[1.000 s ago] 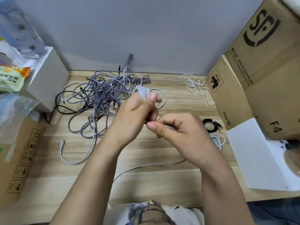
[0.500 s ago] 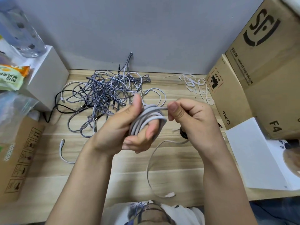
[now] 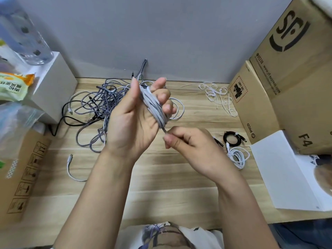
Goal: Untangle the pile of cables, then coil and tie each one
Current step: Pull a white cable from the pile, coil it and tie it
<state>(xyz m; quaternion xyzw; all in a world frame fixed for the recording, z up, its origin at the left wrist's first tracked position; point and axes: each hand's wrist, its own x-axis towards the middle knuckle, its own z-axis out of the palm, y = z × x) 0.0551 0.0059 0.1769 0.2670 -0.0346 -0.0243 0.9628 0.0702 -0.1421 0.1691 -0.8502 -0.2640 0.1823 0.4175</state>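
Observation:
My left hand (image 3: 136, 117) is raised palm-up above the table, with a grey cable (image 3: 153, 106) wound in several loops around its fingers. Just below it, my right hand (image 3: 190, 142) pinches the free end of that cable between thumb and forefinger. Behind the hands a tangled pile of grey braided cables (image 3: 100, 103) lies on the wooden table (image 3: 161, 177). A loose white cable end (image 3: 71, 168) rests at the left. A coiled black cable (image 3: 232, 140) and a coiled white cable (image 3: 238, 157) lie at the right.
White ties (image 3: 218, 97) lie at the back right. Stacked cardboard boxes (image 3: 287, 78) and a white box (image 3: 291, 169) fill the right side. A white box (image 3: 53, 87) with a water bottle (image 3: 23, 33), snack bags and a cardboard box (image 3: 19, 177) stand at the left.
My left hand has risen and turned palm-up with more cable wound on it. My right hand has dropped below it and drawn the slack end in; the dangling loop is gone.

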